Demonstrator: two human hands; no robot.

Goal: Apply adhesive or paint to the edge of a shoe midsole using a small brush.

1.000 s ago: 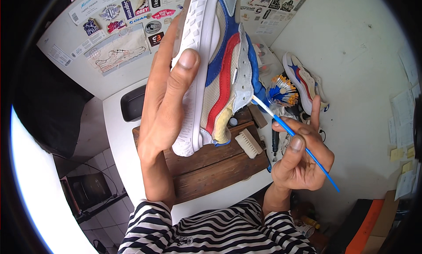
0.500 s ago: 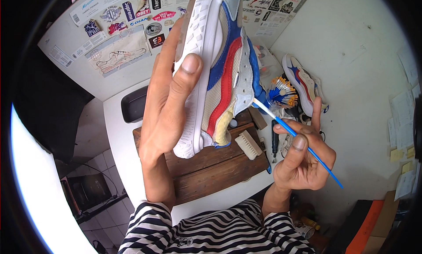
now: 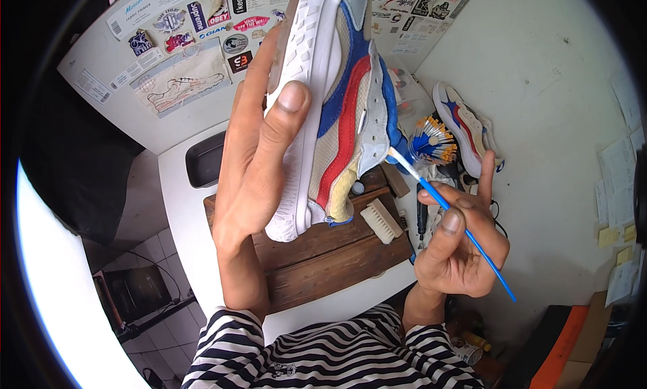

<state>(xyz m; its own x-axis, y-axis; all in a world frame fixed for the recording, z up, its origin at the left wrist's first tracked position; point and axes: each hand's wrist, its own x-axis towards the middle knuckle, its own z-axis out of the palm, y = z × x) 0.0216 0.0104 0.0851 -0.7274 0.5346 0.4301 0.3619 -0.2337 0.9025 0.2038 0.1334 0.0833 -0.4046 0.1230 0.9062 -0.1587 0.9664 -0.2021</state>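
A sneaker (image 3: 348, 119) with a white sole, beige mesh, red and blue stripes, pale grey eyelet panel and yellow patch is held upright in my left hand (image 3: 259, 153), thumb across the sole. My right hand (image 3: 465, 231) grips a slim blue paintbrush (image 3: 438, 197), little finger raised. The brush's pale tip is at the lower edge of the eyelet panel, by the blue part; whether it touches is hard to tell. Below the shoe lie a wooden board (image 3: 313, 281) and a scrub brush (image 3: 381, 220).
Behind stand a second sneaker (image 3: 465, 126), a cup of paintbrushes (image 3: 431, 140) and a black tray (image 3: 202, 156). A black-handled tool (image 3: 421, 217) lies right of the board. A stickered panel (image 3: 182, 66) borders the white table at the back; dark boxes (image 3: 566, 335) are at lower right.
Over the last second the sneaker and my left hand shifted slightly down and right, then stayed. My right hand moved a little right, then back left and down, tilting the paintbrush more steeply.
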